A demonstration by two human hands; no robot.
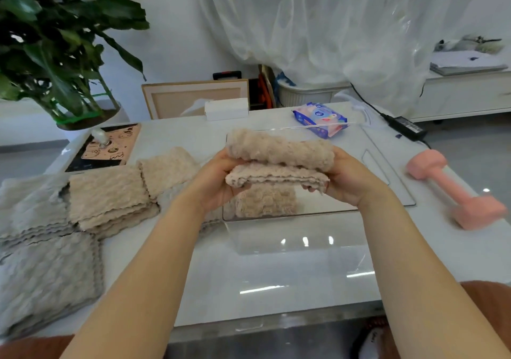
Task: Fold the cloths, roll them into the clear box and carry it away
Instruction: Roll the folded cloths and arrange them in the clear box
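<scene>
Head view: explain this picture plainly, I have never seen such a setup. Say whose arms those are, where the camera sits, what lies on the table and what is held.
No machine here: a person wears one wide camera on the head, looking down at their own arms. The left hand and right hand each have a grip on one end of a rolled-up beige cloth, above a clear box that holds another cloth. On the white table lie folded beige cloths and grey cloths at left, a pink dumbbell at right, and a wipes pack behind the box.
</scene>
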